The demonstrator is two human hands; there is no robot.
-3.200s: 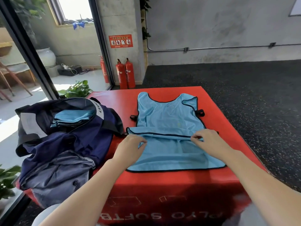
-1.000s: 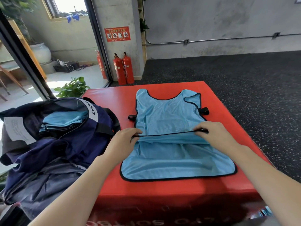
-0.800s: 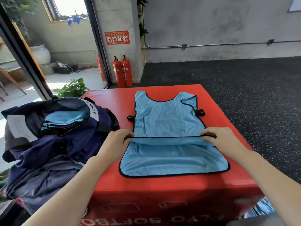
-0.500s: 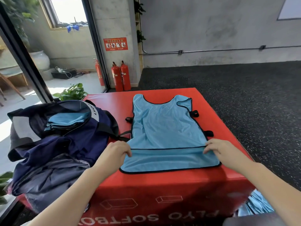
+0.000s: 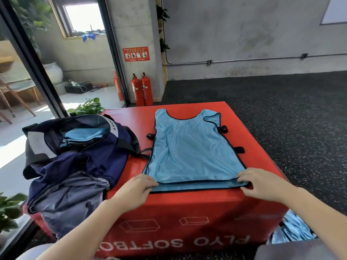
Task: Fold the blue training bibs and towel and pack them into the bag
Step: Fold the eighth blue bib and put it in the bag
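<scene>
Two hands are working the near hem of one blue bib, which is lying flat on the red plyo box with its neck pointing to twelve o'clock. The left hand is pinching the corner at seven o'clock, fingers curled onto the fabric; the right hand is pinching the corner at five o'clock the same way. The top layer's hem is sitting just short of the bottom layer's, so a strip of the under layer is showing along the near edge.

To do this well, I would say both corners should be drawn level until the two black-trimmed hems are lying one on the other, then the cloth smoothed toward twelve o'clock before any fold is started. The mesh looks thin and slippery, so an uneven pull is likely to skew it.

The hem is lying close to the box's near edge at six o'clock, so a tug toward the body could be dragging it over the lip. At three o'clock the black side tabs are lying near the right edge. At nine o'clock the navy bag is sitting open, touching the box, with folded blue fabric already inside; its strap is reaching the bib's left side. Red surface is showing beyond the neck, toward twelve. More blue cloth is lying low by the box at four o'clock.
</scene>
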